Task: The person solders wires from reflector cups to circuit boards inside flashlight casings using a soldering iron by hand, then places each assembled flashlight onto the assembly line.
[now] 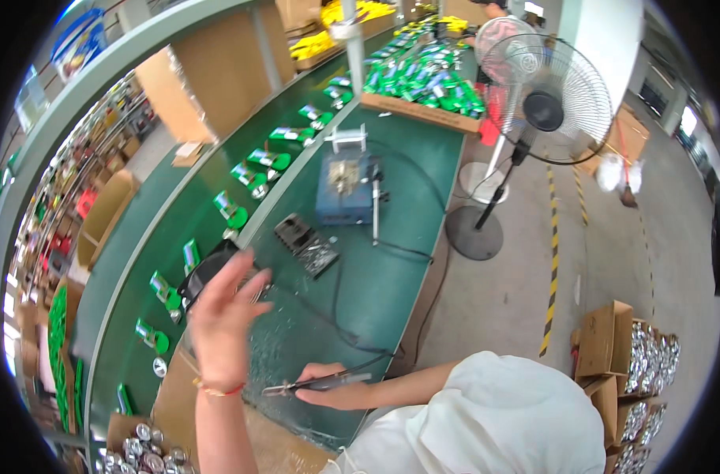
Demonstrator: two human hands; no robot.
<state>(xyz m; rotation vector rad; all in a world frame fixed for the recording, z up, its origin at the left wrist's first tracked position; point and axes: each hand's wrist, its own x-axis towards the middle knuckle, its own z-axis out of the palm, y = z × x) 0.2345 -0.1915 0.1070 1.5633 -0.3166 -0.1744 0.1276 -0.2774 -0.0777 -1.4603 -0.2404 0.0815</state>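
Head view: left hand raised and spread, right hand gripping a corded tool above the green bench.
The left hand (pixel 227 316) is blurred, its fingers well apart, in front of a black round-bodied object (pixel 202 272); whether it has hold of anything I cannot tell. The right hand (pixel 332 396) is closed around the slim dark corded tool (pixel 334 382), whose metal tip points left over the green bench (pixel 399 292). Farther up the bench lie a dark slotted block (pixel 306 243) and, beyond it, a blue box-shaped unit (pixel 343 207). Along the left, green-and-silver pieces (pixel 230 209) sit in a spaced row on the belt (pixel 182 182). An open carton (pixel 123 430) of round metal parts stands near the left forearm.
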